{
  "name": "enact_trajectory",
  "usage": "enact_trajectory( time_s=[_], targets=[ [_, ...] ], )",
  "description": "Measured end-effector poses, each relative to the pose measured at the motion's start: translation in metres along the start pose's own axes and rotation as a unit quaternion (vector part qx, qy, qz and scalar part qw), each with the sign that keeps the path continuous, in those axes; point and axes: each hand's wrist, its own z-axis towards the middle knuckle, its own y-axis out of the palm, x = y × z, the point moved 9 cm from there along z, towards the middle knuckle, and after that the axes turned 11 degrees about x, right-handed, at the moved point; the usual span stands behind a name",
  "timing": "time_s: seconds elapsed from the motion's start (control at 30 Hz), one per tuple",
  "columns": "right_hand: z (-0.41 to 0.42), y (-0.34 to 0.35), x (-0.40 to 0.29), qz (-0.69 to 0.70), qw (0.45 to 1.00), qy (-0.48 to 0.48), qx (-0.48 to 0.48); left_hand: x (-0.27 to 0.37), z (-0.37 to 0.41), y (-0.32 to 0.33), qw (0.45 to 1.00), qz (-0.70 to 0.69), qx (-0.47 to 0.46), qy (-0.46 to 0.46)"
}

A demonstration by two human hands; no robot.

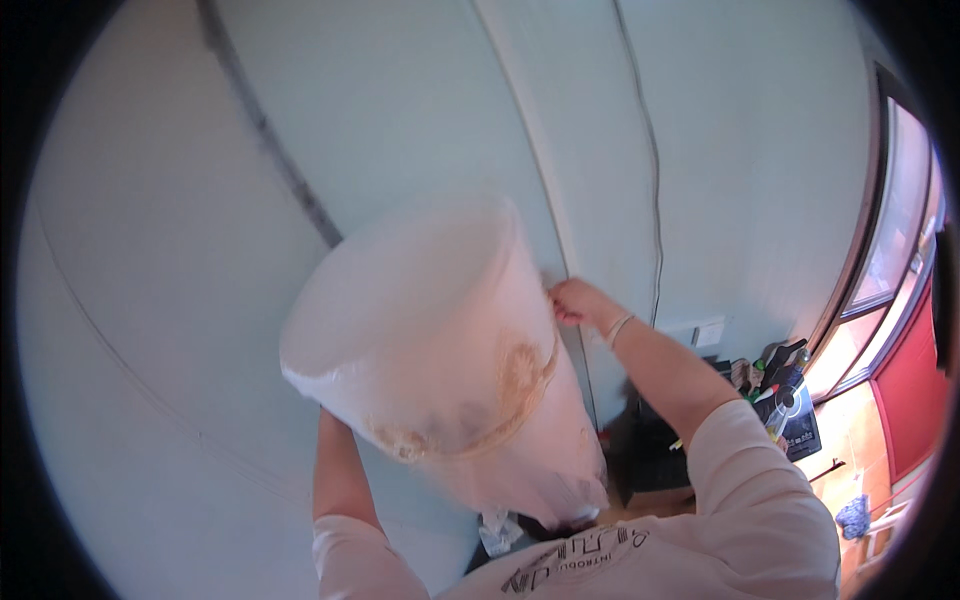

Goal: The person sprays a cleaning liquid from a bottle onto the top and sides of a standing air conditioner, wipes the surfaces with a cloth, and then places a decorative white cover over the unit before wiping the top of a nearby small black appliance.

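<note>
Before me hangs a wide tube of pale, thin fabric (420, 337), probably a cloth cover, tilted with its round mouth facing up and left. A gold-brown decorated band (517, 420) rings it below the mouth, and its lower end gathers in folds near my chest. On its right side, the curled fingers of my right hand (577, 301) pinch the cloth by the band. My left forearm rises to the fabric's lower left, and the hand itself is hidden behind it. The cloth is somewhat blurred.
A pale wall (735, 187) fills the background, with a cable (657, 202) running down to a wall socket (709, 334). At right, several small items crowd around a black induction cooktop (802, 435). A dark box-like thing (652, 465) stands below my right arm. A window (889, 217) is far right.
</note>
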Motion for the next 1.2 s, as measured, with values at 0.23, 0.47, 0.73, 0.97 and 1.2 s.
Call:
enact_trajectory(
  time_s=[0.23, 0.47, 0.73, 0.97, 1.2],
  targets=[
    [-0.092, -0.024, -0.039, -0.165, 0.944, -0.219, 0.182, -0.051, -0.067, -0.071, 0.948, 0.259, 0.139, 0.123],
    [-0.277, 0.054, 0.003, -0.333, 0.826, -0.446, 0.09, -0.089, -0.308, 0.093, 0.829, 0.392, 0.091, 0.389],
    [-0.244, 0.018, 0.019, -0.397, 0.783, -0.447, 0.171, -0.103, -0.298, 0.138, 0.857, 0.414, 0.141, 0.271],
    [-0.22, -0.012, 0.012, -0.388, 0.806, -0.409, 0.182, -0.075, -0.311, 0.142, 0.792, 0.449, 0.174, 0.376],
    [-0.266, 0.048, 0.033, -0.392, 0.777, -0.459, 0.179, -0.098, -0.302, 0.112, 0.802, 0.459, 0.245, 0.294]
  ],
)
